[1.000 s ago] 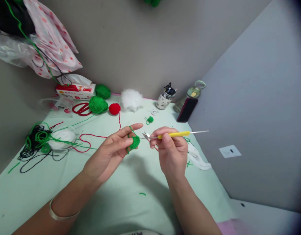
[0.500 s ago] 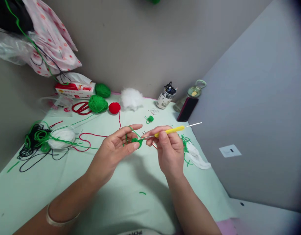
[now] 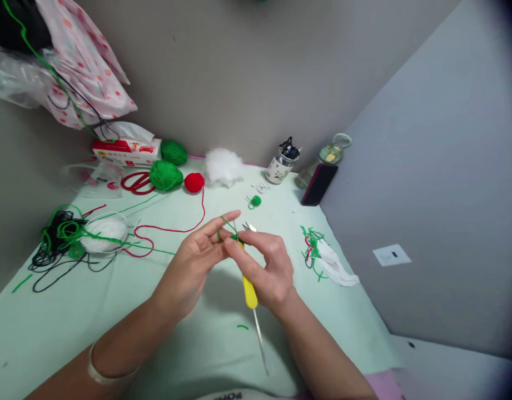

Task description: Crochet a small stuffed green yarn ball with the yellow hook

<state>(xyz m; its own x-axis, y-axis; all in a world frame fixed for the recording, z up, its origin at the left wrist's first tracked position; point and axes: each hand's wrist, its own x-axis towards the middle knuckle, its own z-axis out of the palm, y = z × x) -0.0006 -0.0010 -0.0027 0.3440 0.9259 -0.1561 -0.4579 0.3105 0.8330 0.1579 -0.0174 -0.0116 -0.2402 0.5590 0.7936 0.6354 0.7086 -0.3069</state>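
My left hand (image 3: 189,261) is closed, its thumb and fingers pinching a small green crochet piece (image 3: 234,237) that the fingertips mostly hide. Green yarn runs over its raised index finger. My right hand (image 3: 270,269) meets it there, thumb and index finger at the same piece. A crochet hook with a yellow handle (image 3: 249,291) lies in the right hand, one metal end pointing down toward me and the other up by the green piece. Just behind the fingertips, the tips of a small pair of scissors (image 3: 250,226) show; the rest is covered.
Green yarn balls (image 3: 166,176), red-handled scissors (image 3: 135,182), a red ball (image 3: 194,182) and white stuffing (image 3: 223,166) line the back. Tangled yarn and a white ball (image 3: 105,233) lie left. Yarn scraps (image 3: 312,250) lie right. A phone (image 3: 319,184) leans on a bottle (image 3: 331,154).
My right hand has turned the crochet hook from lying sideways to pointing down toward me. Its fingertips have moved left onto the green piece.
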